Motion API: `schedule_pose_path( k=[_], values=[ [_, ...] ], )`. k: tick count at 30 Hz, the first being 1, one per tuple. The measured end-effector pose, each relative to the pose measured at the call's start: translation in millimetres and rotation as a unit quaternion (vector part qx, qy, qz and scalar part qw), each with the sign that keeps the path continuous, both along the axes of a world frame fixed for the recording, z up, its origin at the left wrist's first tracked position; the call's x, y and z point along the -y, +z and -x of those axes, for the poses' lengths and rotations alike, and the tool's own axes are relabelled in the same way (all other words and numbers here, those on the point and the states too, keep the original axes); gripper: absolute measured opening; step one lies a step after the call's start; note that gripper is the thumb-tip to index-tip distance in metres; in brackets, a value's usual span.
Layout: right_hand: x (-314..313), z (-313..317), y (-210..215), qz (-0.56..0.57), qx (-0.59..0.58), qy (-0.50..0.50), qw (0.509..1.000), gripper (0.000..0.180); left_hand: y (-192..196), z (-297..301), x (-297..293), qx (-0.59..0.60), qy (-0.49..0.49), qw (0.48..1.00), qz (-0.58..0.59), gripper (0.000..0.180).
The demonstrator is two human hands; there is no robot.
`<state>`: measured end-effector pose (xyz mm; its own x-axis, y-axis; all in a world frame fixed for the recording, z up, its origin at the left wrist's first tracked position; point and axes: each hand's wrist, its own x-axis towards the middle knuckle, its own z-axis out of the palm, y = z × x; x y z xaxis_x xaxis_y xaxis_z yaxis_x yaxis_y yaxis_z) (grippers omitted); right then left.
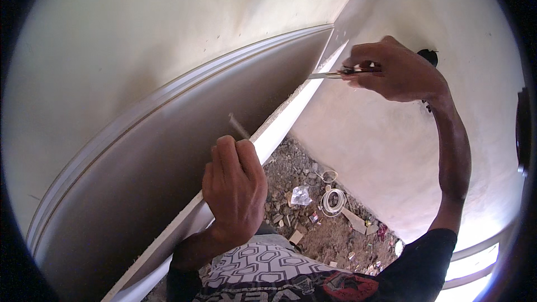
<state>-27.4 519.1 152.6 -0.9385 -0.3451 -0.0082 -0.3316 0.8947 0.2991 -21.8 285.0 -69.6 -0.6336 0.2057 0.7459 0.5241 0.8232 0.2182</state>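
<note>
A white board (277,134) with a rough, pale cut edge runs slantwise from the lower left to the wall corner. My left hand (236,193) is closed over that edge near the middle, its fingers curled onto the far face. Farther up, my right hand (400,72) grips a cutter knife (331,75), whose thin metal blade lies across the edge near the corner. A small pale strip (239,125) shows just beyond my left fingers; what it belongs to is unclear.
A pale ridged trim (184,79) curves along the left wall above a shaded grey surface (162,168). On the rubble floor (313,235) lie a coil of white cable (333,202) and crumpled clear plastic (301,195). The right wall has a dark hole (429,56).
</note>
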Motion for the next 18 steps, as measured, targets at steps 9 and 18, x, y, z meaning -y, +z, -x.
schedule_pose_path(
  k=[9,18],
  values=[
    [-1,-44,-74,0.157,-0.128,-0.061,0.977,0.024,9,-13,7,0.109,-0.037,0.993,0.029,0.037],
    [36,-76,-170,0.461,-0.091,-0.065,0.881,0.029,5,-32,37,0.189,0.015,0.977,0.097,0.044]
  ],
)
